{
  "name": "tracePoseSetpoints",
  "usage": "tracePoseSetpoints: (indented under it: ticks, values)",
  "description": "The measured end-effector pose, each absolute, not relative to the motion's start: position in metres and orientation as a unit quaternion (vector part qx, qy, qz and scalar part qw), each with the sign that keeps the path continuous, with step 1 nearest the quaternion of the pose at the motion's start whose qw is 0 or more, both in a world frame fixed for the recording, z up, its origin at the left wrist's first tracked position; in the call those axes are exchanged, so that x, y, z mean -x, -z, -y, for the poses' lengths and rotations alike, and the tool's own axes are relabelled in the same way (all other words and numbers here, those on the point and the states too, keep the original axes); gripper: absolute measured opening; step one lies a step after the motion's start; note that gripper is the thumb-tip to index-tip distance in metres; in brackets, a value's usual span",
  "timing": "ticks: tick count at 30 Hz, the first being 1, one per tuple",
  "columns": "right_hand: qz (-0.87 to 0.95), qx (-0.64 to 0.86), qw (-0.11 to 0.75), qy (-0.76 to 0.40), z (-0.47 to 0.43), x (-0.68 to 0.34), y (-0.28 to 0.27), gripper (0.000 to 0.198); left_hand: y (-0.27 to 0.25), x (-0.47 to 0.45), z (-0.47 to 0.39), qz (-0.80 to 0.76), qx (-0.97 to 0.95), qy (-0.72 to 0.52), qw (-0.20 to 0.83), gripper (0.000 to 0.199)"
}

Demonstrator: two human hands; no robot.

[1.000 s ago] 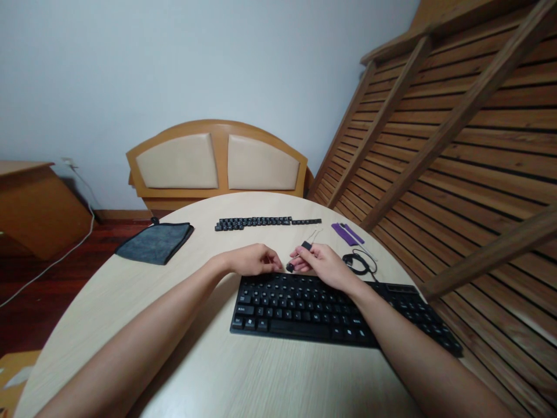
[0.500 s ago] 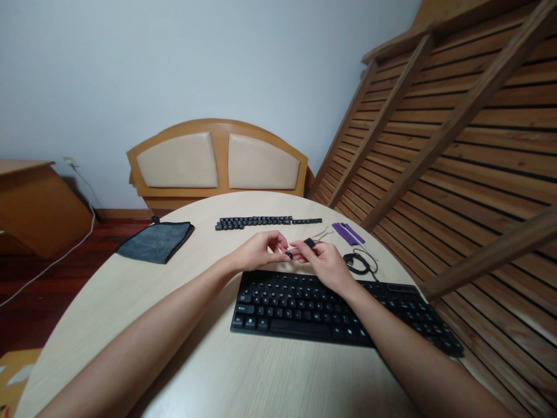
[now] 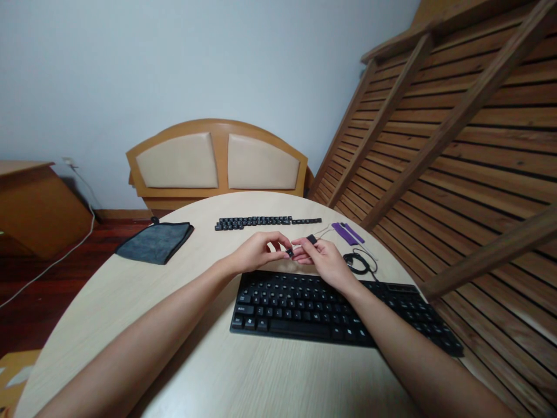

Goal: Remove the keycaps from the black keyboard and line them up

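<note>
Between the thumb and fingertips of my left hand [image 3: 264,251] is a small black keycap [image 3: 289,253]. My right hand [image 3: 324,258] touches fingertips with it and grips a wire keycap puller by its black handle [image 3: 311,238]. The puller's thin wire prongs point away to the upper right. Below both hands lies a black keyboard [image 3: 300,331]; its upper rows show bare key stems where caps are off. Beyond my hands, loose keycaps [image 3: 252,222] stand in neat rows on the table.
A grey cloth [image 3: 154,242] lies at the table's left. Toward the right are a purple brush-like item [image 3: 347,233] and a coiled black cable [image 3: 359,264]. The round table [image 3: 209,371] stands near a headboard [image 3: 217,157] and a leaning slatted wooden frame [image 3: 435,151].
The keycap has turned slightly in my left fingers. My right fingers have shifted a little, tilting the puller's handle. Keyboard and keycap rows stay put.
</note>
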State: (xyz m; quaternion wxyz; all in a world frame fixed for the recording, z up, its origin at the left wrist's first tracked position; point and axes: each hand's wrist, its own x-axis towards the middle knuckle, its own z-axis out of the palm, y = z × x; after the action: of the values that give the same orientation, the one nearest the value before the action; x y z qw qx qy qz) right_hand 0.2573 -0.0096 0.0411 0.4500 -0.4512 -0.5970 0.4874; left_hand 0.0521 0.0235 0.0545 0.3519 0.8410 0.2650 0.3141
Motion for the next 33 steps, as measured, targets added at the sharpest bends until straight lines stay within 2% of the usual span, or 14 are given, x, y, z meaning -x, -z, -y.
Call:
tracePoseSetpoints:
  ticks: [10, 18, 33]
  values:
    - [0.529, 0.462, 0.465, -0.539, 0.008, -0.2542, -0.0387, 0.036, -0.0534, -0.0457, -0.0261, -0.187, -0.924, -0.278, 0.183, 0.027]
    - [0.499, 0.488, 0.449, -0.558, 0.0108, -0.2516, -0.0421, 0.025, -0.052, -0.0448, -0.024, -0.184, -0.934, -0.277, 0.128, 0.028]
    - [0.485, 0.523, 0.395, -0.579, 0.0076, -0.2563, -0.0367, 0.029, -0.0471, -0.0515, -0.0194, -0.148, -0.952, -0.269, -0.012, 0.026]
